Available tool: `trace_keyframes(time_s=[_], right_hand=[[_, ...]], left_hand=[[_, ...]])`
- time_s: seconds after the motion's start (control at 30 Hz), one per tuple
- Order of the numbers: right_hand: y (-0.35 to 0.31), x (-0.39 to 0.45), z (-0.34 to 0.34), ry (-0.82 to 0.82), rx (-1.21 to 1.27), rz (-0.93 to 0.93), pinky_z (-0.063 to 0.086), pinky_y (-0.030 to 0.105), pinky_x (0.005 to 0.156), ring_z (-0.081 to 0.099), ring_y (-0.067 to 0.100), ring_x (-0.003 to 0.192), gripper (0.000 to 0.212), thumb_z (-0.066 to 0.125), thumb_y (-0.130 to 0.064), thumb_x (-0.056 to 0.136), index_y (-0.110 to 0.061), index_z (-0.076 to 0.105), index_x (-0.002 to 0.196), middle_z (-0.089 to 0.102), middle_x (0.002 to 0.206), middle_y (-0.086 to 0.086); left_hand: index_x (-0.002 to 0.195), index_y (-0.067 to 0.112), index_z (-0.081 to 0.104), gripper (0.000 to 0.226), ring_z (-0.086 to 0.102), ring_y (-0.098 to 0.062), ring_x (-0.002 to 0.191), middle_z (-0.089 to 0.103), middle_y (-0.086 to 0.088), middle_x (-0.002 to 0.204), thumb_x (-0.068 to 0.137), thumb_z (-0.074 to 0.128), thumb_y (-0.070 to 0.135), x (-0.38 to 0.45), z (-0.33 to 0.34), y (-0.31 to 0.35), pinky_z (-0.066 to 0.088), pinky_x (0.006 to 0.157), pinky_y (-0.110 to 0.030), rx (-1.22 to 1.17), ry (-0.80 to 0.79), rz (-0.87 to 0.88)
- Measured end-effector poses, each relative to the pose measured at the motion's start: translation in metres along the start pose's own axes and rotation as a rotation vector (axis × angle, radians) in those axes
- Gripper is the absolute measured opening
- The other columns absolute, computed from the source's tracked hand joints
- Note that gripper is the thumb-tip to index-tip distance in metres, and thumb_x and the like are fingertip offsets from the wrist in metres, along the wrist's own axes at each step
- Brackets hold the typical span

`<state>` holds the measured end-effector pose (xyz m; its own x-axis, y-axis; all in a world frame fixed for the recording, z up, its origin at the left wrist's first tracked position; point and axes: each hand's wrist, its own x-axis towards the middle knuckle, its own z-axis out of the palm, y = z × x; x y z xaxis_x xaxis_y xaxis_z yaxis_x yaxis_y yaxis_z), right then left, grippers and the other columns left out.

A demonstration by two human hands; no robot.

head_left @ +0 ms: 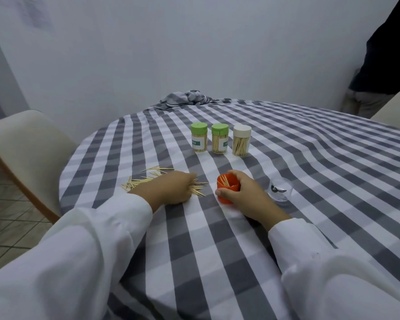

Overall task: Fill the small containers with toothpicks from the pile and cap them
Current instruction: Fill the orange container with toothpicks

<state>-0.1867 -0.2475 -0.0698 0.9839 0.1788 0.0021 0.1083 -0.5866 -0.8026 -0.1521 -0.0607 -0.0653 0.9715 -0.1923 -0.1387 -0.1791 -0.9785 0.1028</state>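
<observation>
A loose pile of toothpicks lies on the checked tablecloth at centre left. My left hand rests palm down on the pile, fingers closed over some toothpicks. My right hand is wrapped around an orange container that stands open with a few toothpicks inside. A clear lid lies on the cloth just right of that hand. Farther back stand three filled, capped containers: two with green caps and one with a white cap.
The round table wears a grey and white checked cloth, bunched up at the far edge. A cream chair stands at the left, another chair's edge at the right. A person in dark clothes stands at the far right.
</observation>
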Motion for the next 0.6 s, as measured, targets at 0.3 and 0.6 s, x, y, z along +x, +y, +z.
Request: trace_keyframes(time_s=[0.3,0.6], right_hand=[[0.001,-0.001,0.000,0.001,0.006,-0.011,0.038,0.033,0.101,0.039,0.021,0.128,0.068,0.064,-0.032,0.087,-0.023,0.028,0.144,0.037,0.144,0.001],[0.002,-0.001,0.000,-0.002,0.014,-0.015,0.038,0.033,0.101,0.039,0.021,0.128,0.068,0.064,-0.033,0.087,-0.023,0.028,0.144,0.037,0.144,0.001]], left_hand=[[0.134,0.016,0.049,0.037,0.058,-0.023,0.105,0.057,-0.009,0.118,0.097,0.048,0.012,-0.002,0.017,0.005,0.046,0.090,-0.027,0.205,0.207,0.099],[0.114,0.012,0.053,0.024,0.055,-0.023,0.097,0.052,-0.008,0.112,0.095,0.041,0.004,-0.004,0.025,-0.002,0.046,0.085,-0.031,0.040,0.301,0.085]])
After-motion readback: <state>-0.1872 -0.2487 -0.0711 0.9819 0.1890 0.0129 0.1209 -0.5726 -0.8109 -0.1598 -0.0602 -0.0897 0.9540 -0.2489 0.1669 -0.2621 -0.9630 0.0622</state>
